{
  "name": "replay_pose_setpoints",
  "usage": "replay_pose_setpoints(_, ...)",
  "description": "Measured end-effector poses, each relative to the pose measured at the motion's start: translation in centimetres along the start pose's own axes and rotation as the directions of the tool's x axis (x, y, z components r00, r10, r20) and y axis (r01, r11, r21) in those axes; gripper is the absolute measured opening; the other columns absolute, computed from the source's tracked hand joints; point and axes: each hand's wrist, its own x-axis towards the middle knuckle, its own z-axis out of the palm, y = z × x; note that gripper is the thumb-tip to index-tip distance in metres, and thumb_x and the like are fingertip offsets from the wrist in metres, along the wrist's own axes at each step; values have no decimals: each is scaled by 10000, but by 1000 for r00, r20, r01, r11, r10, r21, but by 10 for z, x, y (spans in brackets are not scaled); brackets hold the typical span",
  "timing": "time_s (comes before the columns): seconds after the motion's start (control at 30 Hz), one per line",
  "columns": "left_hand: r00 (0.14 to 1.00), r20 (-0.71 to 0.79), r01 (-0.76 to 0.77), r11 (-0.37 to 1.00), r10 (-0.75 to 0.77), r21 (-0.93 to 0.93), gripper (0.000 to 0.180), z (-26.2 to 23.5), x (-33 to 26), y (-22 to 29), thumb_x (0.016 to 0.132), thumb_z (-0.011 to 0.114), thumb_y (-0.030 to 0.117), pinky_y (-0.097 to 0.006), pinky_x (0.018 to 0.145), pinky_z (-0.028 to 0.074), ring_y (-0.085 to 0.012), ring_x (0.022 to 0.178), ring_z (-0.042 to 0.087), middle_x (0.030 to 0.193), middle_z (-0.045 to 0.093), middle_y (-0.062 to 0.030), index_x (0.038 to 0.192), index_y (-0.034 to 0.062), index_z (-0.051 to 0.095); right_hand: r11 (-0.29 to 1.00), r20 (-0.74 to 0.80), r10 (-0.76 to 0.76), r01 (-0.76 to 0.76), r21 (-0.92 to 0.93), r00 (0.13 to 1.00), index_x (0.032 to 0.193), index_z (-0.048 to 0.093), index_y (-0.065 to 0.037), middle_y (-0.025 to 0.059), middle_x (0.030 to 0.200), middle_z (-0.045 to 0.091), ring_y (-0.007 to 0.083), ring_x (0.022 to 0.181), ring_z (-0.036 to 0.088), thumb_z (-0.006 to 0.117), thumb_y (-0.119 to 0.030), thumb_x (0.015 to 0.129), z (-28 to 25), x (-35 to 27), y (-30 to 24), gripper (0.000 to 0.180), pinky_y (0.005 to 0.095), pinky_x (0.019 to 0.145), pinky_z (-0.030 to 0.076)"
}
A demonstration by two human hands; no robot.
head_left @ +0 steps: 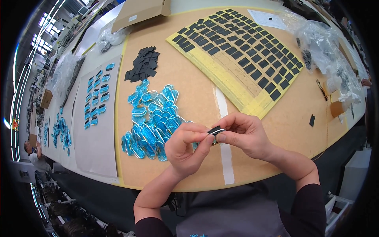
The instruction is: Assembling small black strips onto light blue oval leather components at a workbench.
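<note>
Close to the table's near edge, my left hand [187, 146] and my right hand [248, 136] meet, each pinching a small oval piece [215, 130] between thumb and fingers. It has a black patch on top and a pale rim; fingertips cover much of the rest. Just beyond my left hand spreads a heap of blue, white-rimmed oval pieces [152, 126]. Behind that heap lies a pile of loose black rectangular patches [144, 63]. Ahead of my right hand, a yellow board [252, 103] carries rows of black patches, with its near strip bare.
A grey sheet [96, 148] at left bears rows of blue ovals with black patches. Clear plastic bags [327, 47] lie far right, near a yellow-and-black tool [321, 90]. An open cardboard box [142, 14] stands at the back. Another person [36, 158] is at far left.
</note>
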Motion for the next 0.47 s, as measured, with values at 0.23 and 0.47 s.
replay_pose_setpoints(0.23,997,-69,-23,1000,23,-6,175,8,0,0,815,673,-91,-252,652,483,-152,753,600,915,622,-132,929,1,577,998,-22,1,0,55,1000,1037,615,18,88,995,679,124,913,647,638,-16,903,3,-2,2,140,256,815,538)
replay_pose_setpoints(0.47,996,-77,46,992,-55,-120,178,11,-1,1,835,651,-89,-258,695,486,-159,795,593,963,604,-148,958,0,558,999,-25,-21,22,31,999,1037,618,6,95,994,683,129,912,653,637,-12,902,1,-2,2,137,249,809,541)
